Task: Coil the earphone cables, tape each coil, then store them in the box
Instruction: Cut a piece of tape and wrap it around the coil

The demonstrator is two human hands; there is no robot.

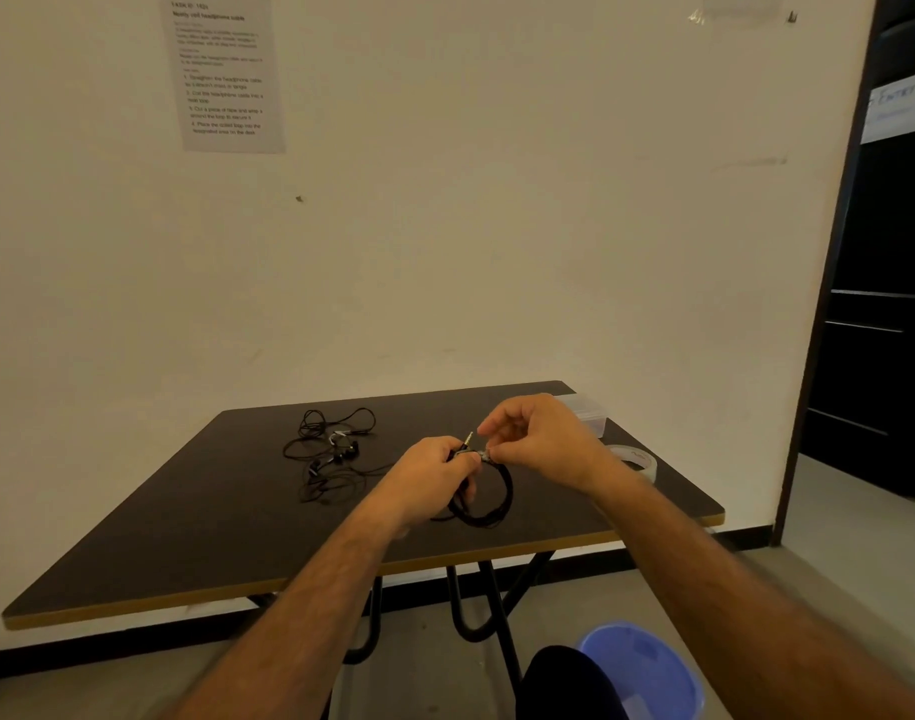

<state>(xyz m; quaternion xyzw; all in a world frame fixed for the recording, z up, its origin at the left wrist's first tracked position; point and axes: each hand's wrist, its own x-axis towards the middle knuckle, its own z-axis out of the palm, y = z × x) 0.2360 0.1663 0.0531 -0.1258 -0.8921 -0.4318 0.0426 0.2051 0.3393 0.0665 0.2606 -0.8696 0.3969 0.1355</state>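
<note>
Head cam looking down at my dark table (185,522). My left hand (434,475) has its fingers curled round the coiled black earphone cable (491,496), which hangs just above the tabletop with the plug (468,439) poking up. My right hand (543,439) is pinching a bit of tape (485,454) at the top of the coil. Another earphone set (330,454) lies in a loose tangle to the left. Clear box (585,413) sits at the far right corner, tape roll (637,459) near it.
</note>
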